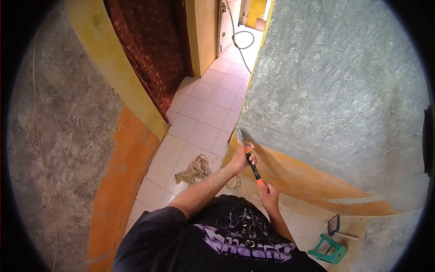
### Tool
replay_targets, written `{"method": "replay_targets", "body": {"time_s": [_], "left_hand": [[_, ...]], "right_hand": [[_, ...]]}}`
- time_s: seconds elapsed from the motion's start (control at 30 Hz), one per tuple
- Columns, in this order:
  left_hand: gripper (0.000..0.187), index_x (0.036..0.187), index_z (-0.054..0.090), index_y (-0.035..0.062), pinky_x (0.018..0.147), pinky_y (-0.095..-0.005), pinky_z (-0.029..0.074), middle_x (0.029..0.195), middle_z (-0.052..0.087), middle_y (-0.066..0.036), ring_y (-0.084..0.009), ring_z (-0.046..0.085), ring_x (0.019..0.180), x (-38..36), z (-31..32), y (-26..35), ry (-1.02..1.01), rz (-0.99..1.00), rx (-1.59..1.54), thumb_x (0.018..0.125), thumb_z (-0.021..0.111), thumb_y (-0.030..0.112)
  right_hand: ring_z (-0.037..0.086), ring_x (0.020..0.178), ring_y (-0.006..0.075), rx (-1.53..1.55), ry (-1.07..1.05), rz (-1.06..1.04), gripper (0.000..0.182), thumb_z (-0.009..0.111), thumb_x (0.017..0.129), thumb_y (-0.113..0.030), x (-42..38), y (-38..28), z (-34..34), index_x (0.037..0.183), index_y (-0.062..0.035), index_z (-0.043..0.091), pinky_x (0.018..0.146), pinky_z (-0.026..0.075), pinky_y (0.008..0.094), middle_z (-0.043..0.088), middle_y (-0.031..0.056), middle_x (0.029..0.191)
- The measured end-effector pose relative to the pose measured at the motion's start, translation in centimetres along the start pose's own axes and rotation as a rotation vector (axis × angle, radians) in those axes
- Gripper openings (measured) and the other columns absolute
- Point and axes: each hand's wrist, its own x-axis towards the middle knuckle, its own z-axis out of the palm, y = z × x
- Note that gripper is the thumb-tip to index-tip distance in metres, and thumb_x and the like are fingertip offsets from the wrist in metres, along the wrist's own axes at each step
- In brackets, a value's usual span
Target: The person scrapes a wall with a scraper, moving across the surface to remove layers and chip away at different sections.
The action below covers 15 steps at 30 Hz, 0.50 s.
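Observation:
Both of my hands are closed around a long-handled scraper [253,168] with a black handle and orange bands. My left hand [240,158] grips it high up, close to the metal blade. Lower down, my right hand [269,195] holds the handle's orange end. The blade tip is at the left edge of the wall [335,77], where grey bare surface borders the orange paint [290,174]; whether it touches cannot be told. Pale specks cover my left forearm.
A crumpled cloth [195,170] and a round object [233,183] lie on the tiled floor [199,115]. At lower right are a green plastic stool [331,250] and a dark flat tool [334,224]. A dark red curtain [152,50] hangs in the left doorway; a cable [244,47] loops ahead.

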Motion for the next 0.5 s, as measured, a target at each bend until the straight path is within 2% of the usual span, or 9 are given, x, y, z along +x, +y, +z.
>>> {"method": "replay_targets", "body": {"time_s": [0.1, 0.2, 0.23, 0.27, 0.4, 0.5], "left_hand": [[0.068, 0.112, 0.040, 0.0127, 0.069, -0.0375, 0.047, 0.062, 0.041, -0.001, -0.0195, 0.050, 0.061, -0.3, 0.8, -0.1, 0.012, -0.010, 0.003, 0.094, 0.016, 0.073], [0.067, 0.110, 0.040, 0.0135, 0.069, -0.0385, 0.047, 0.062, 0.041, -0.001, -0.0198, 0.050, 0.061, -0.2, 2.0, -1.5, -0.051, -0.071, -0.049, 0.093, 0.017, 0.074], [0.067, 0.110, 0.040, 0.0137, 0.069, -0.0388, 0.047, 0.063, 0.041, -0.001, -0.0198, 0.050, 0.061, -0.1, 2.1, -1.8, -0.065, -0.083, -0.064, 0.093, 0.017, 0.074], [0.070, 0.112, 0.040, 0.0130, 0.072, -0.0402, 0.045, 0.063, 0.039, -0.002, -0.0207, 0.047, 0.062, 0.0, 1.7, -1.8, -0.039, -0.068, -0.030, 0.093, 0.014, 0.075], [0.068, 0.110, 0.041, 0.0136, 0.068, -0.0363, 0.047, 0.063, 0.042, -0.001, -0.0192, 0.049, 0.060, 0.2, -1.6, 1.0, 0.048, 0.036, -0.034, 0.093, 0.018, 0.075], [0.067, 0.110, 0.041, 0.0135, 0.069, -0.0374, 0.048, 0.063, 0.041, -0.002, -0.0197, 0.048, 0.060, 0.2, -1.9, 2.7, 0.082, 0.040, -0.003, 0.094, 0.017, 0.074]], "right_hand": [[0.042, 0.050, 0.0052, 0.005, 0.013, -0.048, 0.029, 0.057, 0.100, -0.027, -0.1, 1.6, -0.2, 0.086, -0.0015, 0.062, 0.046, 0.033, 0.0241, 0.046, -0.0040, 0.060], [0.042, 0.051, 0.0053, 0.041, -0.003, 0.023, 0.030, 0.058, 0.099, -0.028, -1.1, 1.7, -2.4, 0.086, -0.0019, 0.062, 0.046, 0.033, 0.0240, 0.046, -0.0038, 0.060], [0.042, 0.051, 0.0053, 0.009, -0.002, -0.011, 0.030, 0.058, 0.099, -0.028, -0.8, 1.7, -2.3, 0.085, -0.0018, 0.062, 0.046, 0.033, 0.0241, 0.046, -0.0038, 0.060], [0.042, 0.051, 0.0053, -0.022, 0.001, -0.043, 0.031, 0.058, 0.099, -0.029, -0.5, 1.5, -1.8, 0.085, -0.0017, 0.061, 0.047, 0.033, 0.0241, 0.046, -0.0039, 0.060], [0.042, 0.052, 0.0053, -0.128, 0.004, -0.151, 0.032, 0.057, 0.099, -0.028, 1.0, -1.3, 2.1, 0.083, -0.0010, 0.061, 0.047, 0.033, 0.0243, 0.046, -0.0039, 0.061], [0.041, 0.053, 0.0050, 0.065, -0.039, 0.009, 0.031, 0.062, 0.097, -0.028, 0.9, -2.3, 2.9, 0.092, 0.0019, 0.067, 0.049, 0.033, 0.0244, 0.047, -0.0042, 0.061]]}}
